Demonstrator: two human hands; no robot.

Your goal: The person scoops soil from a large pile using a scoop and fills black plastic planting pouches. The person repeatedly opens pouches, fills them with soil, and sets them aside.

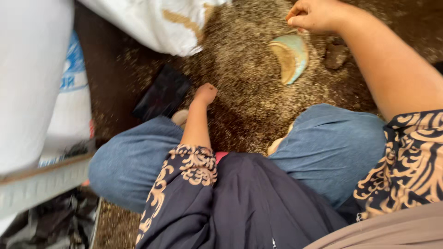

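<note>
I look down at my knees in blue jeans [138,157] and a heap of brownish grain [244,78] spread on the ground in front of me. My left hand [205,93] reaches down with fingers curled, resting at the near edge of the grain; I cannot see anything in it. My right hand [316,14] is closed on the rim of a pale green bowl [291,55], which lies tilted on the heap with grain inside.
A white sack [152,23] lies at the top left, another white sack with blue print [69,92] at the left. A dark flat object [161,94] lies near my left hand. A brown lump [336,55] sits beside the bowl.
</note>
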